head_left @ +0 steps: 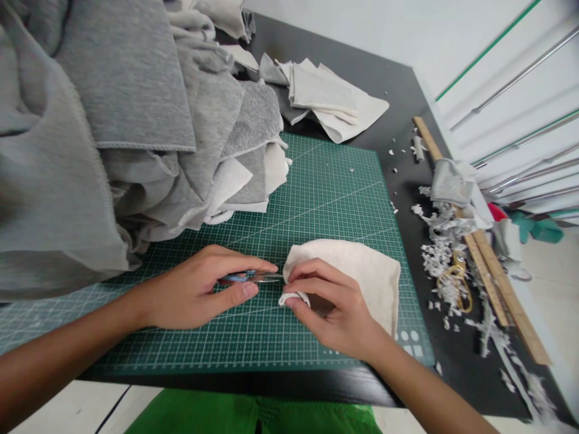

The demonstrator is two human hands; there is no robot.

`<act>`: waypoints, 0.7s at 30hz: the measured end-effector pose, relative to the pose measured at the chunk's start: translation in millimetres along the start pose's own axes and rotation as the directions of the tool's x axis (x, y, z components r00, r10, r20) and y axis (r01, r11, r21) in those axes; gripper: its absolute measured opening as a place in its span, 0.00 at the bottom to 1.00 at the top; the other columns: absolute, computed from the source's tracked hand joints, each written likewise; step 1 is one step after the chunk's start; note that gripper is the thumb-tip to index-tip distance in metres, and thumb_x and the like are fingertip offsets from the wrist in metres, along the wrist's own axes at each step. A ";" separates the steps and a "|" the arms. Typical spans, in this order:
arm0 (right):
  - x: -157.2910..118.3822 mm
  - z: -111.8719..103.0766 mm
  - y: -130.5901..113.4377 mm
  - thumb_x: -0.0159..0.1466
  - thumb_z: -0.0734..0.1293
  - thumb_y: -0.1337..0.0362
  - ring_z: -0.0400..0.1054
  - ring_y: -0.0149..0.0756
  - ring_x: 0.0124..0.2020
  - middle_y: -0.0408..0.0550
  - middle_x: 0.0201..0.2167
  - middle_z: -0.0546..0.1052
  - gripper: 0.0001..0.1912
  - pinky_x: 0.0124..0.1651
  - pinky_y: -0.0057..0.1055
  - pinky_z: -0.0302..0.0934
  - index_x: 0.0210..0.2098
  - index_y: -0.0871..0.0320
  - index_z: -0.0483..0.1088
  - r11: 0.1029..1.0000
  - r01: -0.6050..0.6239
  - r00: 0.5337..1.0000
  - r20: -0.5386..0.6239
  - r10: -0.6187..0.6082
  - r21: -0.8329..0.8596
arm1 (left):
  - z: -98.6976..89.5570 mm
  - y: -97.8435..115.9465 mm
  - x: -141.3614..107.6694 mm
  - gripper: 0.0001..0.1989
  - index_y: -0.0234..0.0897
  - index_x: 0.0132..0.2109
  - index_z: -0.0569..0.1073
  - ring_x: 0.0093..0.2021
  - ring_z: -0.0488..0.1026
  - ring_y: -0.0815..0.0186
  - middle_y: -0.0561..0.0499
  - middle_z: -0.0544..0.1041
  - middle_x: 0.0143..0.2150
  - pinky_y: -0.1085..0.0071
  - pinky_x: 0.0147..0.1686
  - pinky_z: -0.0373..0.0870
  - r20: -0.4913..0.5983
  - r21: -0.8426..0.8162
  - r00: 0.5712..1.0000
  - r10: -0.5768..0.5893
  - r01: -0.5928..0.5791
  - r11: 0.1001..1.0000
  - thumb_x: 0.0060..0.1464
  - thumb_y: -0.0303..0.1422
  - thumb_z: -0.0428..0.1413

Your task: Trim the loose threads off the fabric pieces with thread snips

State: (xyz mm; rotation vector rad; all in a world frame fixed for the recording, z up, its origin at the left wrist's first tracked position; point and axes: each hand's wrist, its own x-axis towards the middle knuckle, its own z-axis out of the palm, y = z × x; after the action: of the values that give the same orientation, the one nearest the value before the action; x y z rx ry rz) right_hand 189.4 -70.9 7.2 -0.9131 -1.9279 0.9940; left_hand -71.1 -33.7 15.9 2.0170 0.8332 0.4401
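Observation:
A cream fabric piece (362,271) lies on the green cutting mat (335,199). My right hand (332,304) pinches a folded edge of this fabric at its left side. Just to the left, my left hand (205,286) is closed around small thread snips (244,276) with blue on the handle. The metal blades point right, toward the fabric edge, with their tips close to it. Whether the blades touch the fabric I cannot tell.
A large heap of grey fabric pieces (136,78) covers the left side. Cream pieces (325,96) lie at the back. Along the right edge of the black table (384,78) are wooden strips (511,295), fabric scraps (446,229) and yellow-handled scissors (458,280).

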 end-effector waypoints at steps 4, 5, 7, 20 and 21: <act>-0.5 0.6 1.5 0.66 0.71 0.70 0.75 0.36 0.43 0.52 0.44 0.77 0.08 0.44 0.36 0.73 0.45 0.58 0.77 1.000 -0.003 1.000 0.014 0.003 0.004 | 0.0 -0.7 -1.5 0.17 0.46 0.61 0.75 0.40 0.79 0.67 0.55 0.83 0.44 0.73 0.41 0.70 0.011 0.013 1.000 -0.011 0.011 1.000 0.70 0.39 0.52; -0.8 0.0 1.6 0.66 0.71 0.70 0.75 0.37 0.44 0.53 0.44 0.77 0.08 0.44 0.36 0.73 0.46 0.58 0.77 1.000 -0.005 1.000 0.028 0.005 0.003 | -0.1 -0.8 -1.7 0.17 0.46 0.61 0.75 0.40 0.79 0.67 0.55 0.83 0.44 0.72 0.41 0.70 0.013 0.018 1.000 -0.015 0.015 1.000 0.70 0.39 0.52; -1.4 -2.2 1.4 0.67 0.71 0.69 0.75 0.37 0.46 0.54 0.46 0.77 0.09 0.47 0.36 0.73 0.47 0.59 0.77 1.000 -0.015 0.998 0.063 0.015 -0.003 | -0.4 -0.4 -1.5 0.17 0.45 0.61 0.75 0.39 0.79 0.66 0.54 0.83 0.44 0.72 0.40 0.70 0.018 0.026 1.000 -0.021 0.021 0.999 0.70 0.40 0.51; -0.2 -19.2 -5.4 0.65 0.73 0.70 0.74 0.35 0.52 0.51 0.51 0.78 0.14 0.57 0.34 0.70 0.50 0.58 0.77 0.991 -0.136 0.979 0.153 0.135 -0.002 | 1.3 -3.6 0.0 0.17 0.46 0.61 0.74 0.38 0.78 0.68 0.56 0.83 0.42 0.73 0.39 0.69 0.011 0.017 1.000 -0.017 0.017 1.000 0.70 0.39 0.52; -0.2 -20.8 -5.9 0.65 0.73 0.71 0.74 0.35 0.52 0.50 0.51 0.79 0.14 0.57 0.33 0.70 0.50 0.58 0.77 0.991 -0.135 0.978 0.160 0.134 -0.002 | 1.2 -3.7 -0.5 0.17 0.47 0.61 0.74 0.37 0.78 0.68 0.56 0.83 0.42 0.73 0.39 0.69 0.015 0.018 1.000 -0.016 0.016 1.000 0.70 0.39 0.52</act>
State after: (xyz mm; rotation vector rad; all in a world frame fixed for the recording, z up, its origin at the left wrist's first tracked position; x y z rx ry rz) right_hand 206.0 -67.1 20.6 -0.9953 -2.0131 1.1858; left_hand -72.2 -33.4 12.1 2.0262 0.8460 0.4099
